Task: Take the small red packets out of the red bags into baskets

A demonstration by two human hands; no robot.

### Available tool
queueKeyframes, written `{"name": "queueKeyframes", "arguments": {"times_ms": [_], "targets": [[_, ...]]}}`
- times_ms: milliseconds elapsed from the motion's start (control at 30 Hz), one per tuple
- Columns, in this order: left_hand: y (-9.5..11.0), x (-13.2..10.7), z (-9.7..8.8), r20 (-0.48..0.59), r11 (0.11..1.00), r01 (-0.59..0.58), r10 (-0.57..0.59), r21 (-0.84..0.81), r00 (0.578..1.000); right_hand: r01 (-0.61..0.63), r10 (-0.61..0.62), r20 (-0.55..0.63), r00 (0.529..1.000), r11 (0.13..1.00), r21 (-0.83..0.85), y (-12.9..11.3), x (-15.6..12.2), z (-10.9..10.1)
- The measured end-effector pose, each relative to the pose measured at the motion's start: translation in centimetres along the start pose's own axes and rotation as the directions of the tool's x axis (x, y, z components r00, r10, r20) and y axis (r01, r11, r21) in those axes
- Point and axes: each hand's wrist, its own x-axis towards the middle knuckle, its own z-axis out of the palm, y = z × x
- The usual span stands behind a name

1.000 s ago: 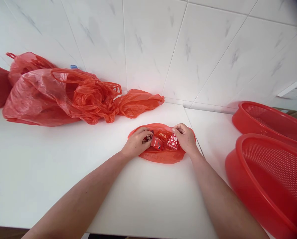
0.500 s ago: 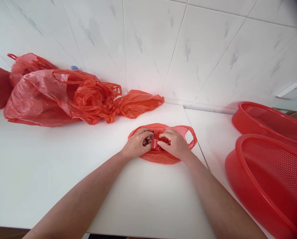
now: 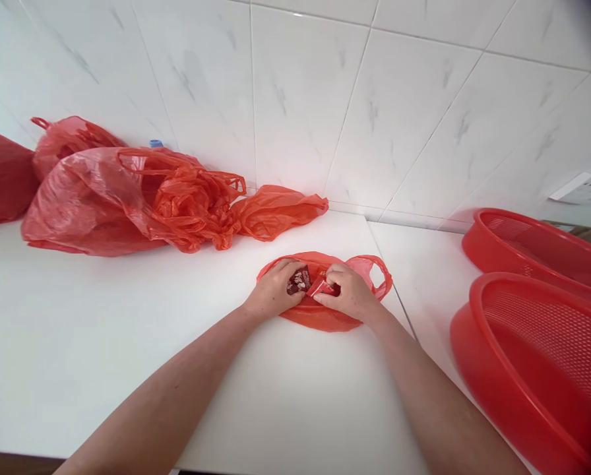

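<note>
Right hand (image 3: 347, 292) pinches a red packet (image 3: 322, 287) (print unreadable); left hand (image 3: 273, 288) curls onto a dark packet (image 3: 299, 280).

Left hand (image 3: 273, 288) just beside dark red packet (image 3: 299, 280), right hand (image 3: 347, 293) pinching red packet (image 3: 322, 287), both over flattened red plastic bag (image 3: 320, 319); crumpled red bags (image 3: 127, 204) against tile wall (image 3: 300, 99); red mesh baskets (image 3: 537, 349) at right.

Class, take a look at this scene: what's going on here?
A person is handling small packets on a red plastic bag lying flat on a white counter. The right hand pinches a red packet; the left hand rests beside a dark red packet. More red bags lie by the wall; red mesh baskets sit rightward.
</note>
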Motion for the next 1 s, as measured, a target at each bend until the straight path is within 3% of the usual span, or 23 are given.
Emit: {"name": "queueKeyframes", "arguments": {"times_ms": [133,333,467,567,667,867,1000], "targets": [[0.1,-0.1,0.0,0.032,1.000,0.011,-0.012,0.015,0.999,-0.028,0.028,-0.032,0.999,0.999,-0.022,0.5,0.1,0.2],[-0.7,-0.1,0.2,0.041,0.997,0.065,-0.066,0.030,0.997,-0.047,0.048,0.047,0.998,0.999,-0.020,0.8,0.1,0.3],[-1.2,0.0,0.2,0.034,0.992,0.123,-0.122,-0.028,0.992,-0.007,0.007,-0.069,0.998,1.000,0.003,1.0,0.1,-0.1],[-1.3,0.2,0.2,-0.001,0.990,0.129,-0.130,-0.057,0.992,-0.042,0.033,-0.182,0.983,0.998,-0.046,1.6,0.2,-0.2],[-1.2,0.2,0.0,-0.060,0.995,0.091,-0.094,-0.042,0.994,-0.069,0.046,-0.206,0.977,0.992,-0.105,2.6,0.3,0.2],[-0.2,0.1,-0.2,-0.096,0.998,-0.049,0.052,0.024,0.994,-0.076,0.063,-0.089,0.994,0.986,-0.146,3.7,0.4,1.1],[0.0,0.1,-0.2,-0.106,0.989,-0.140,0.144,0.047,0.984,-0.063,0.047,-0.137,0.989,0.991,-0.118,3.5,0.3,1.0]]}}
